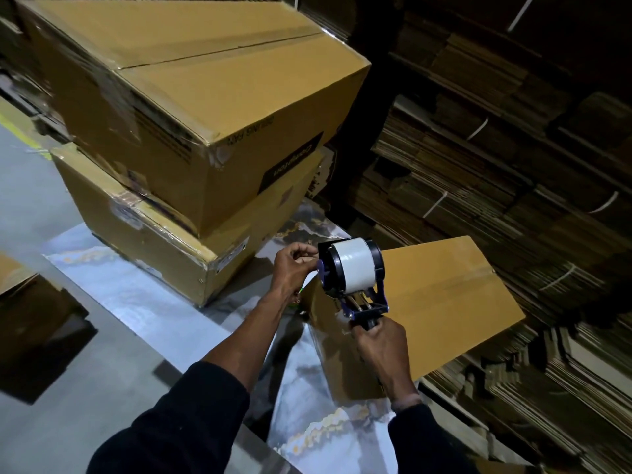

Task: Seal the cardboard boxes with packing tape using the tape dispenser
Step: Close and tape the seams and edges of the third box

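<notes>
A small cardboard box (444, 295) lies on the marbled table (143, 295) at the right, its top seam shiny with tape. Over its left end I hold a dark tape dispenser (354, 271) with a white tape roll. My right hand (379, 347) grips the dispenser's handle from below. My left hand (294, 265) has its fingers curled at the dispenser's left side, by the hub; what they pinch is too small to tell. Two large taped cardboard boxes (191, 107) stand stacked at the back of the table.
Bundles of flattened cardboard (513, 148) tied with white straps fill the right side and background. A grey floor (34, 213) with a yellow line lies to the left. A dark gap (41, 336) opens at the table's left.
</notes>
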`<state>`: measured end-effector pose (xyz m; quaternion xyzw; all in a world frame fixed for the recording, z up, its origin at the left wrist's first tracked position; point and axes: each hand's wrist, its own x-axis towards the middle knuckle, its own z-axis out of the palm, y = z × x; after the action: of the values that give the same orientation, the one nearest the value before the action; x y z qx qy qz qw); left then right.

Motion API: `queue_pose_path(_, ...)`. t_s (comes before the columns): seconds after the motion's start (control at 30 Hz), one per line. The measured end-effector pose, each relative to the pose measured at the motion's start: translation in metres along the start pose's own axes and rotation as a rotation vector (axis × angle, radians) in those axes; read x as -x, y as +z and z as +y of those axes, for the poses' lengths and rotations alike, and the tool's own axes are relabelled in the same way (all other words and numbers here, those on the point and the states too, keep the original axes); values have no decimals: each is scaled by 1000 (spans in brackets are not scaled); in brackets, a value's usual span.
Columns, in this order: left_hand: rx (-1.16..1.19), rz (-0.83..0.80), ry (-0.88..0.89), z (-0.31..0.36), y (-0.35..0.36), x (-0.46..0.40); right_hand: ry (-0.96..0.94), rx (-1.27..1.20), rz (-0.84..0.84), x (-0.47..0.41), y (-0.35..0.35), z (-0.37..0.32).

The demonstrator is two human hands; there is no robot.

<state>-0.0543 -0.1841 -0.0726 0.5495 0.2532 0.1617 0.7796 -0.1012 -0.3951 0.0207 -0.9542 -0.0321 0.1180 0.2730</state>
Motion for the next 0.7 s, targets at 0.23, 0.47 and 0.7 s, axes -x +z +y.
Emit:
queue_pose_path(0.23,-43,-10,18,-10,6,-6,-4,-78,-31,2,-2,-3)
queue_pose_path(0.47,-118,5,37,-17,17,-7,-2,-103,-23,0,-1,-3)
queue_pose_path(0.7,-68,-137,168,-7,4,-5,37,-125,-37,-4,1,1)
